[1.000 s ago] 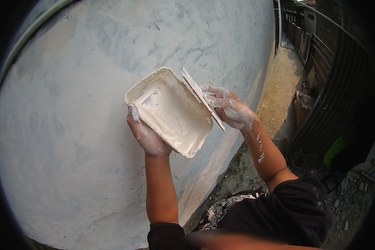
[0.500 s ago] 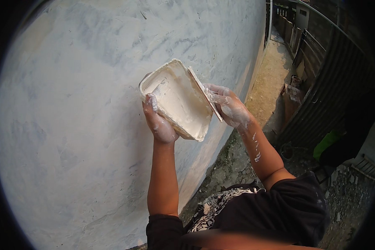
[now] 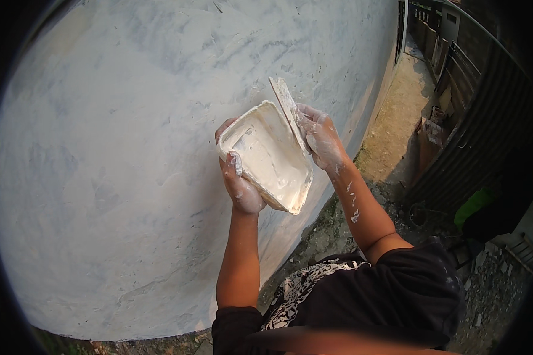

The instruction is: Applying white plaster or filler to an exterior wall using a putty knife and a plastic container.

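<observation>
My left hand (image 3: 240, 186) grips a rectangular tub (image 3: 307, 188) by its left side, thumb over the rim and fingers wrapped behind. The tub is tilted, and wet white plaster (image 3: 265, 151) coats its inside. In my right hand (image 3: 323, 139) is a flat, plaster-smeared trowel (image 3: 289, 109), held along the tub's right rim; whether it touches the rim I cannot tell. White plaster smears both hands and streaks my right forearm. Part of the trowel's handle is hidden by my fingers.
A large wall (image 3: 112, 177) with patchy white and grey plaster fills the left side. On the right run a sunlit dirt path (image 3: 400, 112) and a dark corrugated metal sheet (image 3: 477, 130). Rough, rubble-strewn ground (image 3: 331, 231) lies below.
The trowel has moved up along the tub's right rim with my right hand. The tub and my left hand sit slightly lower and farther right in view, which has also shifted.
</observation>
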The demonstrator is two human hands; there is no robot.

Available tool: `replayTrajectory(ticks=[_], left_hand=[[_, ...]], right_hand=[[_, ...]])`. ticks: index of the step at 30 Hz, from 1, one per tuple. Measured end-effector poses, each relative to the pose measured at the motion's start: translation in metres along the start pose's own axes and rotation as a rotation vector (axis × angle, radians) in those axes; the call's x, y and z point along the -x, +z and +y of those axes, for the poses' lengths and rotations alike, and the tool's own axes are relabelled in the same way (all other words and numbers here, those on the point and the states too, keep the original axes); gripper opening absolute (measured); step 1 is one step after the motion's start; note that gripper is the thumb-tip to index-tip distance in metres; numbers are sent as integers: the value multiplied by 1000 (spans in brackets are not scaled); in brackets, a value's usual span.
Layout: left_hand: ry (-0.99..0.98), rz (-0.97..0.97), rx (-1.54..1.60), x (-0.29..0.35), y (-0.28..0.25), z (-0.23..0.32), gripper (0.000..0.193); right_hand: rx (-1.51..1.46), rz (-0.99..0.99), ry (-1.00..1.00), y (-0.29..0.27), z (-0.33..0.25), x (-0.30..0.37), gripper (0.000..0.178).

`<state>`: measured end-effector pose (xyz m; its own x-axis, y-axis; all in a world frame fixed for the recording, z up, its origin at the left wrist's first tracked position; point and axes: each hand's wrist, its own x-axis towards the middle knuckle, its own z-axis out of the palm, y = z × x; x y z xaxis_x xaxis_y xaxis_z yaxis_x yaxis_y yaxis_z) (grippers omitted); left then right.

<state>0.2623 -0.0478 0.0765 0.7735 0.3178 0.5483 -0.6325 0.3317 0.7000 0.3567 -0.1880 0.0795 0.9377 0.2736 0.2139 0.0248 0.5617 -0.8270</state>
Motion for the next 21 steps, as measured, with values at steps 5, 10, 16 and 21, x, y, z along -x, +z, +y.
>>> replayTrajectory(ticks=[5,10,16,21], left_hand=[[-64,97,200,17,-12,27,64],[103,351,182,25,-30,60,64],[335,559,-284,54,-41,108,64],[503,632,-217,66,-45,130,66]], right_hand=[[181,0,-2,-13,8,-8,36],[181,-56,-123,12,1,3,35],[820,-483,-1143,37,-14,12,30],[953,-742,-1390,79,2,47,40]])
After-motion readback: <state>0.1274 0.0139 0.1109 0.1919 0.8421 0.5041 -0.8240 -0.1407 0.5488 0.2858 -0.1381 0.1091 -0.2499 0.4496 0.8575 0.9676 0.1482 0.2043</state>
